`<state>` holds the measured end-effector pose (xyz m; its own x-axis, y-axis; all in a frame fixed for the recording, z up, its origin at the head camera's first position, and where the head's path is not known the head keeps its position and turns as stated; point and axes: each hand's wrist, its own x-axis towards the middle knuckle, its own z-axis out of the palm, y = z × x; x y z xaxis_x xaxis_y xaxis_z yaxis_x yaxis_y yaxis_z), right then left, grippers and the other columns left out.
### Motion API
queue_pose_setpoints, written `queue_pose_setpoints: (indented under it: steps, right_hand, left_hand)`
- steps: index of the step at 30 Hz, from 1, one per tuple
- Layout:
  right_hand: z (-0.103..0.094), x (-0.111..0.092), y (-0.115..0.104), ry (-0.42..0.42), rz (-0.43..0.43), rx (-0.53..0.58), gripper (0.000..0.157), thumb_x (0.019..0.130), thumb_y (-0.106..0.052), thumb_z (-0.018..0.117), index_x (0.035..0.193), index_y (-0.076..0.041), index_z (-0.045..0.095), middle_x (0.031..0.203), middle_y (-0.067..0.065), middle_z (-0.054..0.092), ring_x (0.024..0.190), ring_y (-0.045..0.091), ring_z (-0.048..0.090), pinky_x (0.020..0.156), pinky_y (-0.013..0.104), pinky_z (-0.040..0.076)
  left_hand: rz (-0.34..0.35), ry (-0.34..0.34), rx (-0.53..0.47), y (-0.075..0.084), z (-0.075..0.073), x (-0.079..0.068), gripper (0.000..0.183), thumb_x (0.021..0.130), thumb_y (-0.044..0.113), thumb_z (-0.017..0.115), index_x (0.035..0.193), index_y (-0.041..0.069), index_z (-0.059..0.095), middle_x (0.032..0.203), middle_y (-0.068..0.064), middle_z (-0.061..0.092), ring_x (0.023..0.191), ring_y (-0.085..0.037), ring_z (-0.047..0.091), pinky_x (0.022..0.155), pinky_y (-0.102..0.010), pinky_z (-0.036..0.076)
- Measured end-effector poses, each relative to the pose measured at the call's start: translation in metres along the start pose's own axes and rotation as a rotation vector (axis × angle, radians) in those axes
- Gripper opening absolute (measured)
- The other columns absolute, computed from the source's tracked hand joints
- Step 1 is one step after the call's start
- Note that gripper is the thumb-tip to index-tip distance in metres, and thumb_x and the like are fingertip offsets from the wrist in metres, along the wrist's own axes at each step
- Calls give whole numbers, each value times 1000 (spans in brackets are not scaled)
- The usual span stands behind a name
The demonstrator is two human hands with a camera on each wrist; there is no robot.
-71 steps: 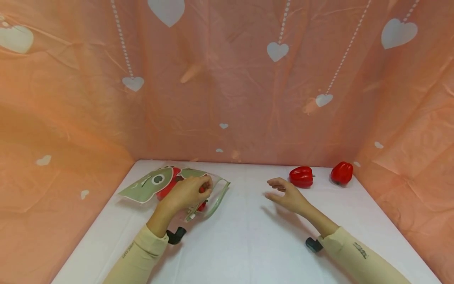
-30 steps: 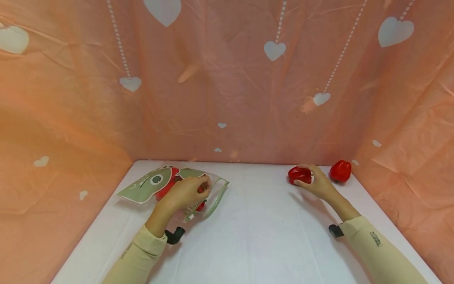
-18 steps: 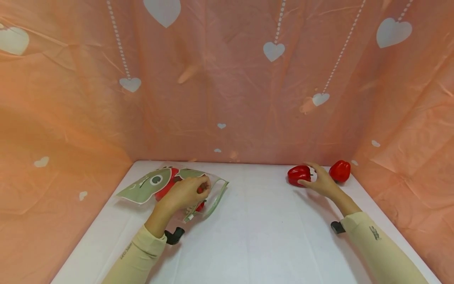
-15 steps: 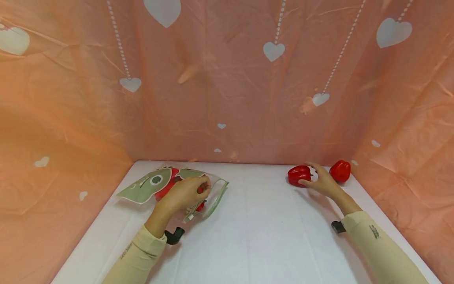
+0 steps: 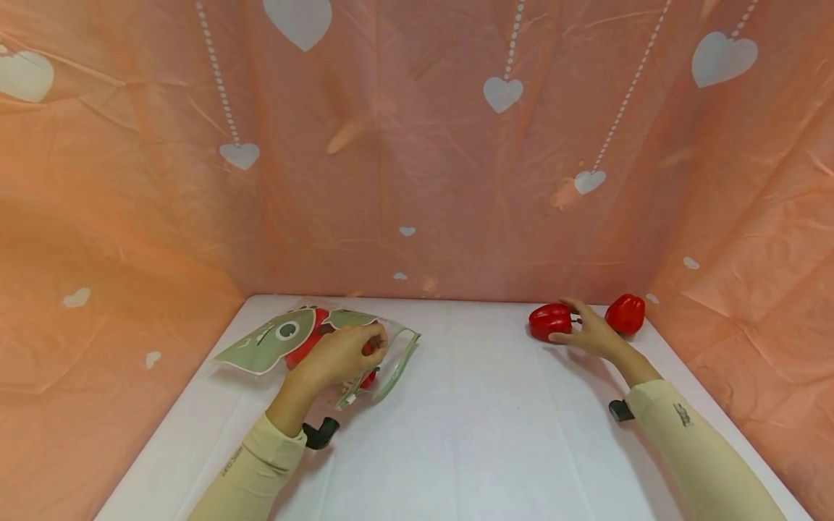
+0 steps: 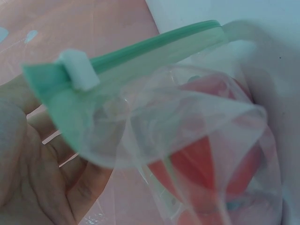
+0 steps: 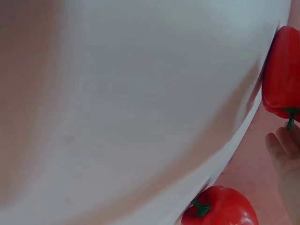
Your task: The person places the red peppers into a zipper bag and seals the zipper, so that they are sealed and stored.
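Note:
My left hand (image 5: 339,354) grips the mouth of a clear zip bag (image 5: 260,351) printed with a green cartoon face, at the table's left. In the left wrist view the bag's green zip strip (image 6: 154,47) carries a white slider (image 6: 80,69), and a red bell pepper (image 6: 192,164) shows through the plastic. At the back right my right hand (image 5: 593,333) reaches to the stem end of a red bell pepper (image 5: 547,322) lying on its side, thumb and fingers spread about it. The right wrist view shows fingertips right by its green stem (image 7: 290,121).
Another red bell pepper (image 5: 625,314) sits close beyond the right hand, near the table's back right corner. A white cloth covers the table (image 5: 449,420). Orange curtains (image 5: 443,181) with white hearts enclose the back and both sides. Black wrist cameras (image 5: 321,433) hang under the sleeves.
My right hand has moved right and back from mid-table to the nearer bell pepper, and its thumb and fingers have drawn in slightly round the stem end. The left hand and bag stay put.

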<state>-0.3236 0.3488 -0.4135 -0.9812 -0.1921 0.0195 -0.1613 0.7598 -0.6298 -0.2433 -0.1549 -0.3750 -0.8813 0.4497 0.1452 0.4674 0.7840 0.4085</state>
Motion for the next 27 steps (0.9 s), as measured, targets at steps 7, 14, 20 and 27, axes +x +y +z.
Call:
queue_pose_setpoints:
  steps: [7, 14, 20, 27]
  right_hand:
    - [0, 2, 5, -24, 18, 17, 100, 94, -28, 84, 166, -1, 21, 162, 34, 32, 146, 60, 31, 109, 74, 42]
    - [-2, 1, 9, -45, 7, 26, 95, 96, -20, 82, 166, -1, 20, 160, 35, 34, 142, 59, 35, 109, 70, 44]
    - [-4, -2, 10, -54, -13, 56, 91, 97, -15, 79, 165, 1, 21, 158, 35, 36, 141, 58, 39, 110, 66, 46]
    - [-2, -3, 9, -53, -26, 32, 86, 99, -17, 78, 164, 2, 24, 157, 35, 39, 139, 57, 44, 107, 62, 51]
  left_hand:
    - [5, 3, 9, -1, 1, 1, 7, 100, 20, 72, 98, 23, 65, 83, 9, 63, 79, -12, 58, 68, -34, 50]
    - [9, 5, 6, -2, 2, 1, 8, 100, 19, 72, 97, 22, 66, 82, 9, 62, 78, -12, 58, 69, -34, 50]
    - [7, 1, 1, -1, 1, 1, 8, 99, 19, 72, 96, 23, 65, 82, 9, 62, 78, -11, 58, 68, -34, 50]
    - [9, -3, 4, 0, 1, 1, 8, 100, 18, 71, 97, 22, 65, 82, 9, 62, 78, -12, 58, 68, -34, 49]
